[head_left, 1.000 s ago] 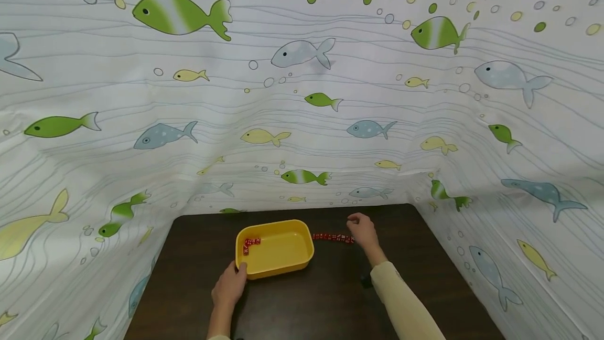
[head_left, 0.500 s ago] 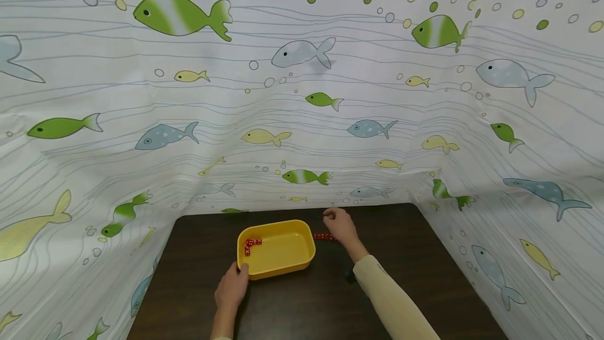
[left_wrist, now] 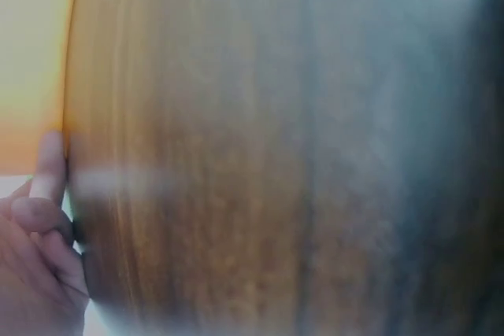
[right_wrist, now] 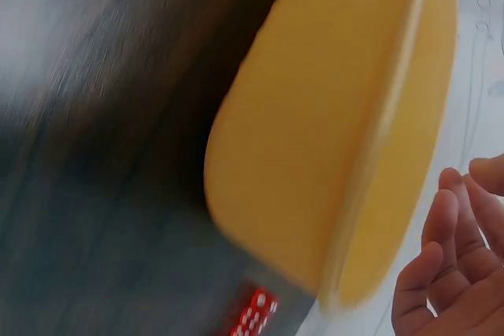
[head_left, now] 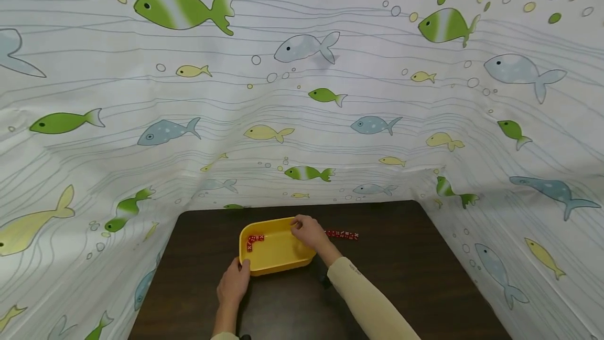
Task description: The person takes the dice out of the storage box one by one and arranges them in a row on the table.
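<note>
In the head view a yellow tray [head_left: 278, 266] sits on the dark table. Several red dice [head_left: 255, 238] form an L inside its left end. My left hand [head_left: 233, 282] grips the tray's near left corner, thumb at the rim; the left wrist view shows a finger [left_wrist: 52, 164] along its wall. Over the tray's right end is my right hand [head_left: 309, 232], with fingers bent and fingertips gathered near the thumb. I cannot tell whether a die is between them. More red dice [head_left: 343, 234] lie in a row right of the tray, its left end hidden by the right hand.
The dark wooden table [head_left: 391, 277] extends on both sides of the tray. A white cloth [head_left: 302, 119] printed with fish hangs behind it and along both sides.
My right hand has moved left from the far right end of the dice row to above the tray's right end. My left hand stays at the tray's corner. The view has shifted slightly.
</note>
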Tool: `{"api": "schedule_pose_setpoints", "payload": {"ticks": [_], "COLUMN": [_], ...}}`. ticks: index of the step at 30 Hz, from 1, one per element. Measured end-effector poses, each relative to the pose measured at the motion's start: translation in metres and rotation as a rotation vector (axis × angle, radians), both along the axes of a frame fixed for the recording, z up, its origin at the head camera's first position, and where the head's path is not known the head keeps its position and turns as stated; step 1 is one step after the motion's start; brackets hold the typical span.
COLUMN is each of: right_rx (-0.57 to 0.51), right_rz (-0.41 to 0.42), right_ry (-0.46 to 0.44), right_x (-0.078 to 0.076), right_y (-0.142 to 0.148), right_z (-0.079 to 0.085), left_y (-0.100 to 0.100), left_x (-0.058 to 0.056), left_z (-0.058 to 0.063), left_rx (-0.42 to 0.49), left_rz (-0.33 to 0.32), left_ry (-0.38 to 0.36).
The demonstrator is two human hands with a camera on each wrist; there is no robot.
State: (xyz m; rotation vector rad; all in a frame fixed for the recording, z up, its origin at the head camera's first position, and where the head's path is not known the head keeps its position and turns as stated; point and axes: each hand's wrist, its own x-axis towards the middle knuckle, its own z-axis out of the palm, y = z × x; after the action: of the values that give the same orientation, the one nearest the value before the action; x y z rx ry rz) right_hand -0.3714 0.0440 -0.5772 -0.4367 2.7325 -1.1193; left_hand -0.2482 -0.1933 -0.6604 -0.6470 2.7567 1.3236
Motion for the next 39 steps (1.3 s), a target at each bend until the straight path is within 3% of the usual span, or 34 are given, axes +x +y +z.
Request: {"api": "schedule_pose_setpoints", "payload": {"ticks": [6,11,24,39], "right_rx": [0.086,0.186,0.211,0.332], "right_rz": [0.073,0.065,0.079,0.123], "right_ry": [0.004,0.001,-0.047,0.035], "right_x": [0.007,0.011,0.013,0.011], "right_y": [-0.031,-0.048,-0.08,-0.1], "right_z": [-0.008,-0.013,-0.023,-0.034], "left_y": [0.002,0.005,0.006,0.003], "left_x": [0.001,0.0,0.005,0.002], "left_z": [-0.001,0.0,-0.004,-0.003], "left_rx": [-0.002,-0.009,-0.009,0.03], "left_rz": [0.013,0.014,0.037,0.051], "left_ry": [0.015,0.042,0.045,0.059]}}
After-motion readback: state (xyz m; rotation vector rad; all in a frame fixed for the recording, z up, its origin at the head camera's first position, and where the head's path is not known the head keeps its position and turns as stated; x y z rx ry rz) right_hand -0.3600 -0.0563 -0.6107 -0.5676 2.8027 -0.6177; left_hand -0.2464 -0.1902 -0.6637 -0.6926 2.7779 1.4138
